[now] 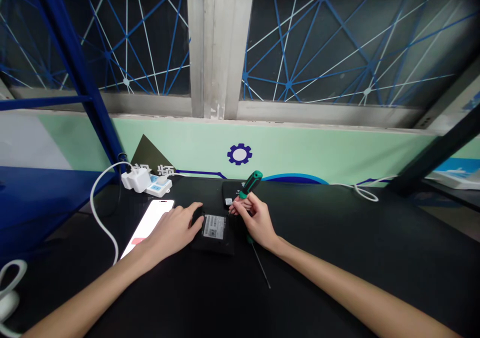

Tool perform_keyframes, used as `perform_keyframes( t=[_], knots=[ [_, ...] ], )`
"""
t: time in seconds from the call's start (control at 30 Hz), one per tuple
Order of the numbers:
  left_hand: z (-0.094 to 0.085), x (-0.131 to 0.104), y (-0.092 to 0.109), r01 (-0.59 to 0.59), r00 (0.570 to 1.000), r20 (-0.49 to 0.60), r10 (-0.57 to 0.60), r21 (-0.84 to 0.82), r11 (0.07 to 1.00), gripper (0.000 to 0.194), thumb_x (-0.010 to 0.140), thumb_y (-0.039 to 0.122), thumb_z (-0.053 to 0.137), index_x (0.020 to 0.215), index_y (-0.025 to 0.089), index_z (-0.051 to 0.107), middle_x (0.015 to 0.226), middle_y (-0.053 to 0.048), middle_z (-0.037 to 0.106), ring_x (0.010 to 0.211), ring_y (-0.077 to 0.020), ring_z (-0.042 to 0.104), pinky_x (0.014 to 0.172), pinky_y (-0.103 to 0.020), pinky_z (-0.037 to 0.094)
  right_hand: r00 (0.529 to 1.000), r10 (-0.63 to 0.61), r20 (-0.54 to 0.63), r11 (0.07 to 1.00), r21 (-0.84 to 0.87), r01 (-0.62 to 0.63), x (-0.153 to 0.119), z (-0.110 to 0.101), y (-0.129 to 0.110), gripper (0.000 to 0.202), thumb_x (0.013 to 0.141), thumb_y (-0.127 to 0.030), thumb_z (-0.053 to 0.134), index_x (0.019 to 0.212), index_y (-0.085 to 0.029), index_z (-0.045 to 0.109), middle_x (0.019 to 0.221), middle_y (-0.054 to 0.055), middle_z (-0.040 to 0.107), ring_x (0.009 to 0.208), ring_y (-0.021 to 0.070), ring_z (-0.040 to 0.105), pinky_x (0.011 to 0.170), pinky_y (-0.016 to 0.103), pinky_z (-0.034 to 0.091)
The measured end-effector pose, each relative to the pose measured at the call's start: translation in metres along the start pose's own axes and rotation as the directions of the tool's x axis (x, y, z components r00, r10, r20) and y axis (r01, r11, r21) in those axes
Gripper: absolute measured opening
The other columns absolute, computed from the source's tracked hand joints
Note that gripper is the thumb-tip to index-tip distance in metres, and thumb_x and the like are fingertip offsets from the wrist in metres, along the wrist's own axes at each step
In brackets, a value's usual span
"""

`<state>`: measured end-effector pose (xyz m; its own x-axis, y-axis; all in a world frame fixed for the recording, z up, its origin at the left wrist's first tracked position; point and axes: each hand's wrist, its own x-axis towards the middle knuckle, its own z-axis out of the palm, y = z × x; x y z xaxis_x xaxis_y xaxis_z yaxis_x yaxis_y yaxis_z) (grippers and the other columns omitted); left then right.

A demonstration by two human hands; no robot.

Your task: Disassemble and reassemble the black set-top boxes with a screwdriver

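A flat black rectangular device (228,240) with a white printed label (214,227) lies on the dark table. My left hand (176,228) rests at its left edge, thumb and index finger stretched out and apart by the corner. My right hand (258,223) is closed round a green and black screwdriver (252,182), handle up and tilted to the right. Its lower end comes down near the device's upper right corner; the exact tip contact is too small to tell. A second screwdriver (261,265) lies below my right hand, its green handle partly hidden.
Behind the device lies another black box (227,189), partly covered by my right hand. A phone (150,223) with a lit screen lies under my left forearm. White adapters (138,179) sit on a power strip (159,185), with a white cable (93,203) running forward. A low wall (195,148) bounds the table.
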<state>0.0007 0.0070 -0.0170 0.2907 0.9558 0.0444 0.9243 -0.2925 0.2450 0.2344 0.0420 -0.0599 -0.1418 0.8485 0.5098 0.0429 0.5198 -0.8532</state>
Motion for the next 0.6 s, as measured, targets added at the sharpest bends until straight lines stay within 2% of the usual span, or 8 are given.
perform_keyframes(
  t=[0.17,0.4,0.6],
  knots=[
    [-0.0009,-0.0007,0.0000,0.015,1.000,0.014,-0.016,0.065,0.998,0.052,0.100,0.047,0.030,0.140,0.022,0.052,0.074,-0.005,0.068,0.078,-0.0288,0.066,0.065,-0.033,0.041,1.000,0.008,0.007,1.000,-0.014,-0.008,-0.0004,0.0001,0.0019,0.026,0.092,-0.045,0.065,0.086,-0.021,0.060,0.078,0.005,0.073,0.072,0.0205,0.072,0.071,0.032,0.060],
    [-0.0017,-0.0018,0.0006,-0.001,1.000,0.025,0.000,0.047,0.999,0.048,0.100,0.046,0.030,0.135,0.020,0.052,0.072,-0.005,0.066,0.073,-0.0277,0.066,0.062,-0.032,0.040,1.000,-0.009,0.022,0.999,-0.047,0.010,-0.0007,-0.0006,0.0009,0.025,0.092,-0.044,0.066,0.086,-0.020,0.061,0.079,0.006,0.074,0.073,0.0214,0.073,0.071,0.032,0.059],
    [0.0050,0.0011,-0.0036,-0.035,0.999,0.016,0.035,0.027,0.999,0.049,0.101,0.047,0.030,0.135,0.018,0.051,0.073,-0.005,0.067,0.078,-0.0297,0.067,0.063,-0.032,0.039,0.999,-0.018,0.026,0.998,-0.059,0.020,-0.0007,-0.0011,0.0017,0.023,0.093,-0.042,0.065,0.086,-0.020,0.062,0.080,0.006,0.074,0.074,0.0215,0.073,0.072,0.033,0.058]
  ],
)
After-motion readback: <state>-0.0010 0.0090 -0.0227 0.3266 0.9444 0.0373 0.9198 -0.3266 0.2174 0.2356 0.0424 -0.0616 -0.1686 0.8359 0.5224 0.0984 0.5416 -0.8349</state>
